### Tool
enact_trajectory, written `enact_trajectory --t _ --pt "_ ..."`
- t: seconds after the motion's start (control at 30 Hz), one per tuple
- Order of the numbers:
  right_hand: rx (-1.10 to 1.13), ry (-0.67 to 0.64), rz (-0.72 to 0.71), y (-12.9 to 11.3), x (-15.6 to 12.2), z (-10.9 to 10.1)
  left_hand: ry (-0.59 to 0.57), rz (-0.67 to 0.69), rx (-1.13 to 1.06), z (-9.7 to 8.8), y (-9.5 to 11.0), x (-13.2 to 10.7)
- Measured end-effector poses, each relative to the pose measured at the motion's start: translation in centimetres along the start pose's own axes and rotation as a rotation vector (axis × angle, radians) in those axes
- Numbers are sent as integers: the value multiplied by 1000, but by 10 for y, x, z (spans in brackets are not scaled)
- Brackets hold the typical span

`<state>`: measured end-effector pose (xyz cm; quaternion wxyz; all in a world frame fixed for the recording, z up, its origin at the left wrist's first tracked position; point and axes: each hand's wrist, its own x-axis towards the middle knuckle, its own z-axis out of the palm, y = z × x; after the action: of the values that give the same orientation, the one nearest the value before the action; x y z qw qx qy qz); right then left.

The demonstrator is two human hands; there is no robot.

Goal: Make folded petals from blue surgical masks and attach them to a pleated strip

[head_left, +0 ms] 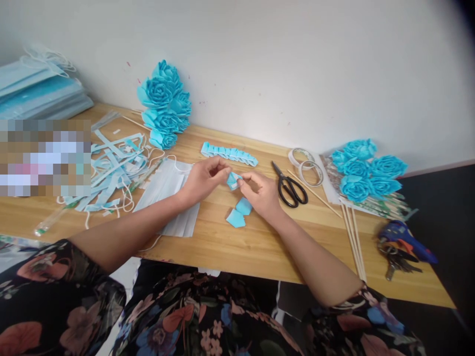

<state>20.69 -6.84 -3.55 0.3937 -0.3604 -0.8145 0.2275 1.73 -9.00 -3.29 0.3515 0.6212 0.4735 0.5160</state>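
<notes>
Between my two hands is a small blue petal piece (pixel 233 181), cut from what looks like face-mask cloth. My right hand (pixel 260 193) pinches its right side between thumb and finger. The closed fingertips of my left hand (pixel 208 178) meet its upper left edge. Two more blue petal pieces (pixel 236 218) lie on the table just below my hands. Behind them rests a row of overlapping folded blue petals (pixel 229 153). A pale face mask (pixel 170 193) lies flat, partly under my left forearm.
Black scissors (pixel 291 190) and tape rolls (pixel 310 173) lie right of my hands. Blue flower bunches stand at the back (pixel 165 106) and right (pixel 367 170). Wooden sticks (pixel 354 242), keys (pixel 399 259), cut strips (pixel 115 168) and stacked masks (pixel 40 89) surround the wooden table (pixel 208 254).
</notes>
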Motion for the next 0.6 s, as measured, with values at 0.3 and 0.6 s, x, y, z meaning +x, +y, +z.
enact_trajectory --t 0.3,0.6 --pt "-7 35 87 1 0 0 14 156 211 1 5 -4" --pt "10 21 36 3 0 2 -42 325 331 0 3 -3"
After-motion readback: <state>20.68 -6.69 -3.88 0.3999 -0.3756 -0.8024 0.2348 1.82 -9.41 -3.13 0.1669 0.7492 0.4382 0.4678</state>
